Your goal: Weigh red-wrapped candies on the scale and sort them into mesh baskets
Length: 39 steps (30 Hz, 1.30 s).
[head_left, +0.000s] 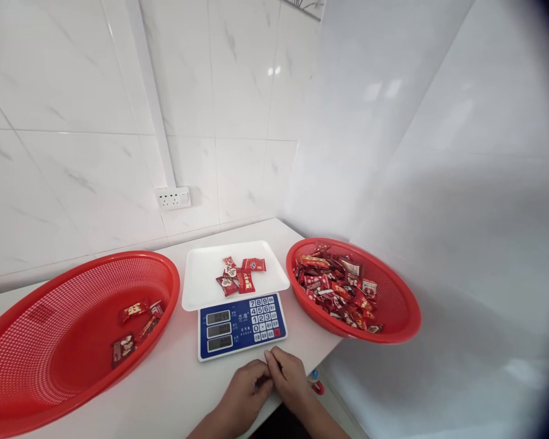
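Note:
My left hand [248, 388] and my right hand [289, 377] meet at the table's front edge, just below the scale's keypad. Both have their fingers curled in and touch each other, and I see nothing held in either. Right in front of them is a blue and white electronic scale [244, 329] with three small displays and number keys. Several red candy packets [246, 280] lie in a loose group on its white tray [201, 286].
On the left stands a red plastic basket [27, 341] with a few wrapped candies [123, 350]. Another red basket [398, 305], tilted at the right edge of the white table [174, 396], holds a heap of wrapped candies [338, 286]. A wall socket [172, 198] sits behind.

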Each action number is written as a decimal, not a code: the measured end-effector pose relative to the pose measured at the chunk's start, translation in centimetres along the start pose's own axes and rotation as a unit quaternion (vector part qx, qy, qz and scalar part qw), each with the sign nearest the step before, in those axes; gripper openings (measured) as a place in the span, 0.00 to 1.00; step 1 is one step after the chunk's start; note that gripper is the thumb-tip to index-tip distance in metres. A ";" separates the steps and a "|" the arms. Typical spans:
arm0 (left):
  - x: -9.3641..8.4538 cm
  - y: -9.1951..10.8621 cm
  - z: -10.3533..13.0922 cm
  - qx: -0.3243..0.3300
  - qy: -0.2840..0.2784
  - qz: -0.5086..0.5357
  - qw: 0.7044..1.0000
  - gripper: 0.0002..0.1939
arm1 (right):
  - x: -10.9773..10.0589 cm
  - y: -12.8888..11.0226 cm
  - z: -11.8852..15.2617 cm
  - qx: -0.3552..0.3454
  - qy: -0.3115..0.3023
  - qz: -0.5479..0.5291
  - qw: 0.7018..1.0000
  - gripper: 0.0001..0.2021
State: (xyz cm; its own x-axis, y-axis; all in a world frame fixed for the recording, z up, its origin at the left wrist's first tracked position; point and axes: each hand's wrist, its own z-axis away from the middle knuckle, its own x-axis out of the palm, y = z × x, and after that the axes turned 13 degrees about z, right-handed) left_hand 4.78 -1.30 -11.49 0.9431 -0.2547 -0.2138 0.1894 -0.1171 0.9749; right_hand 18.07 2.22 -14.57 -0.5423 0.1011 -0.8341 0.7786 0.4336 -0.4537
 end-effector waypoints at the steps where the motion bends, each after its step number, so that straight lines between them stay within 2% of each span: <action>1: 0.1 0.2 0.0 -0.003 0.002 -0.002 1.000 0.09 | -0.1 -0.1 -0.1 0.000 0.000 0.004 1.000 0.21; 13: 0.8 0.5 0.1 0.011 0.012 -0.039 0.999 0.10 | -0.2 0.4 0.3 -0.048 0.028 0.013 0.998 0.22; 16: 0.0 1.8 0.6 0.020 -0.040 -0.100 0.994 0.10 | -0.3 0.4 0.4 -0.062 0.033 0.012 0.997 0.22; 18: -1.6 3.2 1.4 0.048 -0.069 -0.168 0.982 0.11 | -0.3 0.5 0.5 -0.077 0.031 0.018 0.996 0.22; 19: -2.6 4.1 2.0 0.067 -0.055 -0.206 0.975 0.13 | -0.3 0.6 0.6 -0.086 0.029 0.023 0.996 0.21; 22: -6.5 6.7 4.1 0.092 0.098 -0.303 0.944 0.14 | -0.1 0.8 0.7 -0.110 0.022 0.040 0.993 0.20; 24: -9.0 8.3 5.7 0.063 0.157 -0.343 0.924 0.14 | 0.0 0.9 0.8 -0.120 0.024 0.048 0.991 0.20; 27: -11.6 9.8 7.3 -0.018 0.149 -0.368 0.918 0.16 | 0.1 1.0 0.9 -0.132 0.030 0.049 0.990 0.19; 29: -12.8 10.0 7.6 -0.052 0.162 -0.402 0.900 0.19 | 0.0 0.9 0.9 -0.139 0.031 0.048 0.989 0.19; 32: -14.3 9.1 7.2 -0.087 0.191 -0.473 0.855 0.25 | -0.2 0.7 0.9 -0.145 0.026 0.051 0.988 0.18; 34: -15.6 8.2 6.9 -0.113 0.180 -0.508 0.835 0.27 | -0.2 0.6 0.9 -0.143 0.027 0.055 0.988 0.18; 37: -18.4 7.2 6.9 -0.139 0.162 -0.556 0.803 0.27 | -0.2 0.6 0.9 -0.136 0.034 0.063 0.988 0.19; 39: -20.8 6.9 7.3 -0.154 0.170 -0.594 0.771 0.25 | -0.1 0.6 0.9 -0.134 0.036 0.068 0.988 0.19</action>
State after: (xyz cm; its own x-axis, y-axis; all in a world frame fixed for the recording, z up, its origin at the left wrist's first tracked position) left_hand -15.51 -3.79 -0.74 0.0618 0.1290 -0.9897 0.9813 0.1735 0.0839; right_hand 18.88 1.62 -15.02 -0.4667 0.2349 -0.8526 0.7403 0.6313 -0.2313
